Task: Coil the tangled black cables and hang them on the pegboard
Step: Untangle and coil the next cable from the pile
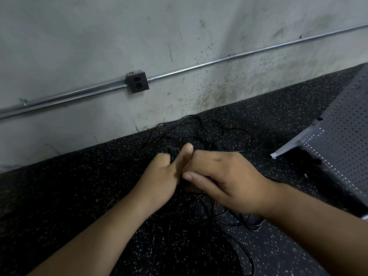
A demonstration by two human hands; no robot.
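Observation:
Thin black cables (201, 132) lie tangled on the black speckled floor, with more loops (235, 222) trailing toward me under my right wrist. My left hand (165, 174) grips a small bundle of coiled black cable (172, 154), whose top sticks out above its fingers. My right hand (223, 176) is pressed against the left, fingers curled round the same cable between them; the strand there is mostly hidden. A grey perforated pegboard (338, 140) leans at the right edge.
A rough concrete wall rises behind the floor, carrying a metal conduit pipe (199, 66) and a dark socket box (137, 82). Something dark (306, 158) sits at the pegboard's foot. The speckled floor (79, 186) stretches to the left.

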